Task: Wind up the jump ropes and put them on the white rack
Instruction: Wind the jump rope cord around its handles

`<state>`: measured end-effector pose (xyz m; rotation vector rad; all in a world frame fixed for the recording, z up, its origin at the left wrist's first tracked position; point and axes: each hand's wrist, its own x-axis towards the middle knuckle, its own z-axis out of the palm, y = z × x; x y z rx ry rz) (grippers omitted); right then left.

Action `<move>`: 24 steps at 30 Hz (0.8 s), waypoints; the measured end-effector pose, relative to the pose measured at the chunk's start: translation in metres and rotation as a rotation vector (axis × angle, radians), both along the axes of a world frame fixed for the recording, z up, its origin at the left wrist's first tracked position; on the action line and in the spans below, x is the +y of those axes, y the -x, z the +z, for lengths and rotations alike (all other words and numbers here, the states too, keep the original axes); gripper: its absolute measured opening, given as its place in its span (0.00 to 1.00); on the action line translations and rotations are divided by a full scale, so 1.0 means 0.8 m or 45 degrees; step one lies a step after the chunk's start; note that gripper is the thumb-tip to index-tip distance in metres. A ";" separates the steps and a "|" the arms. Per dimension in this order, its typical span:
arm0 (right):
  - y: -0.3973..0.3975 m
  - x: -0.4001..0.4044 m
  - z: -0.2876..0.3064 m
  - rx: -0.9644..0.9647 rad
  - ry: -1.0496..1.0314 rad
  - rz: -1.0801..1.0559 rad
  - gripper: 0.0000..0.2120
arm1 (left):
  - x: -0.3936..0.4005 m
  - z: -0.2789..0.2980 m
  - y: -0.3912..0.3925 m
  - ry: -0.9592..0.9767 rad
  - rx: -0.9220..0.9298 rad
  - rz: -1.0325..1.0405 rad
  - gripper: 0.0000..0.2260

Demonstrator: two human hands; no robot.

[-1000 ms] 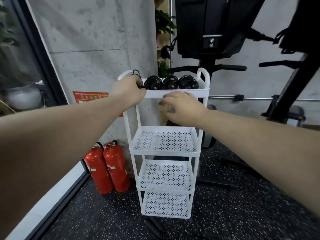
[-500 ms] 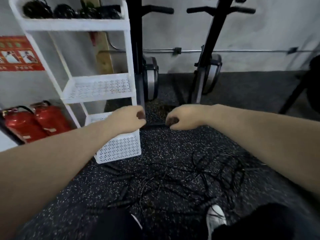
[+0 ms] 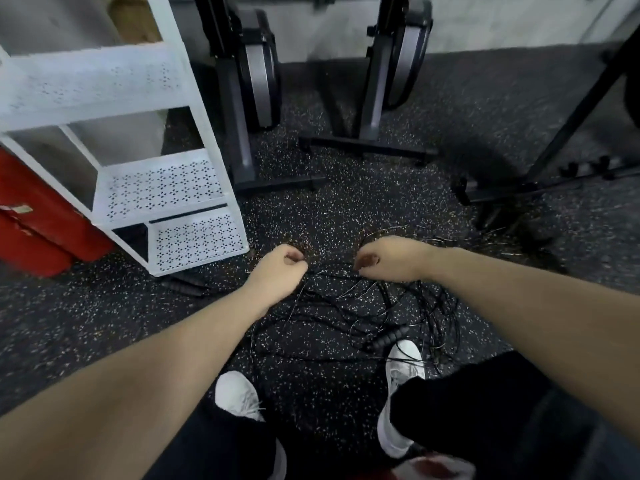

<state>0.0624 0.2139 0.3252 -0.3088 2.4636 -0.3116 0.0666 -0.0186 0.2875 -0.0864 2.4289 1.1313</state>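
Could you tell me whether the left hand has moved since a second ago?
Yes. The left hand has dropped from the rack's top shelf to below its bottom shelf.

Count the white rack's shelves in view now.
3: upper shelf at top left, middle shelf below it, lowest shelf near the floor. Higher shelves may lie out of frame.

Matt white perforated rack [image 3: 162, 188], speckled rough rubber floor [image 3: 346, 202], glossy thin black ropes [image 3: 398, 306]

White perforated rack [image 3: 166, 188]; black speckled floor [image 3: 346, 202].
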 end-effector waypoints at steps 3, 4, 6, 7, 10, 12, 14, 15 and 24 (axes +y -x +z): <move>0.013 0.014 -0.055 -0.052 0.088 -0.115 0.11 | 0.008 -0.047 0.013 -0.076 -0.095 0.126 0.11; 0.016 0.018 -0.074 -0.062 0.103 -0.142 0.10 | 0.009 -0.063 0.017 -0.084 -0.117 0.146 0.11; 0.023 0.025 -0.111 -0.076 0.113 -0.180 0.10 | 0.013 -0.096 0.027 -0.100 -0.167 0.184 0.10; 0.028 0.029 -0.131 -0.097 0.111 -0.213 0.10 | 0.015 -0.112 0.031 -0.108 -0.195 0.203 0.10; 0.041 0.035 -0.186 -0.164 0.124 -0.285 0.11 | 0.016 -0.162 0.046 -0.139 -0.314 0.265 0.11; 0.048 0.036 -0.219 -0.200 0.144 -0.314 0.11 | 0.013 -0.195 0.055 -0.138 -0.386 0.302 0.12; 0.051 0.035 -0.250 -0.234 0.168 -0.355 0.10 | 0.008 -0.226 0.062 -0.122 -0.443 0.345 0.13; 0.053 0.035 -0.266 -0.259 0.181 -0.383 0.09 | 0.006 -0.242 0.065 -0.115 -0.474 0.364 0.13; 0.061 0.016 -0.396 -0.410 0.180 -0.598 0.12 | -0.027 -0.358 0.071 0.024 -0.588 0.407 0.12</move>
